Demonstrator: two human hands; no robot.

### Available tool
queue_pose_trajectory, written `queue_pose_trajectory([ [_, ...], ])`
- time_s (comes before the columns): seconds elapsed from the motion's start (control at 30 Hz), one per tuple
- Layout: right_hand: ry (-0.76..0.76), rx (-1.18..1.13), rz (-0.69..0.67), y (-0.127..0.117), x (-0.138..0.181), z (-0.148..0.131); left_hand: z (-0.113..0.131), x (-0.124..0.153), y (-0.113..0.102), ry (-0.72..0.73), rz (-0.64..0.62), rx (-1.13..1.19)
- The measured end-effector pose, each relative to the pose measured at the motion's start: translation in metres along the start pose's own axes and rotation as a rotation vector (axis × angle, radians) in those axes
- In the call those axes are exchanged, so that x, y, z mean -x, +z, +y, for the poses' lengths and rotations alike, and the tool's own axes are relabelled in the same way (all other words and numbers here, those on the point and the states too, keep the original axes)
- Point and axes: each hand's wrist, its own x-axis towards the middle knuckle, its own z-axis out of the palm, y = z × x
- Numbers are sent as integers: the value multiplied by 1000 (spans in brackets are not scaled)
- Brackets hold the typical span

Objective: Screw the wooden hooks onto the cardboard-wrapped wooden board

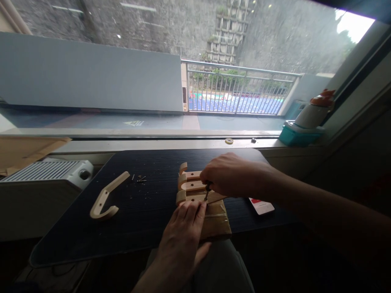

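- Right fingers [205,174] pinch the driver [207,190]; a slip could jab the left fingers [185,210], close together by its tip, their grip unclear.
- Pressed unevenly, the hook [216,197] on the block [216,224] could shift.

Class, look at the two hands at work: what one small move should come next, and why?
Probably a small turn of the screwdriver by the right hand: it is gripped with its shaft pointing down at the nearest wooden hook in the row, while the left hand lies close beside the tip, seemingly steadying the work.
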Motion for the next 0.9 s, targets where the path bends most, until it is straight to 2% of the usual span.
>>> queue_pose_trajectory([
  [0.23,16,-23,44,13,-5,10,1,-1,-2,-2,-25,-1],
  [0.47,86,5,22,4,2,7,1,1,-3,-5,-22,0],
  [0.67,11,-22,43,-4,6,6,1,0,-2,0,-18,-16],
  [0.9,-2,-38,70,7,-2,9,-1,1,2,18,-10,-15],
])
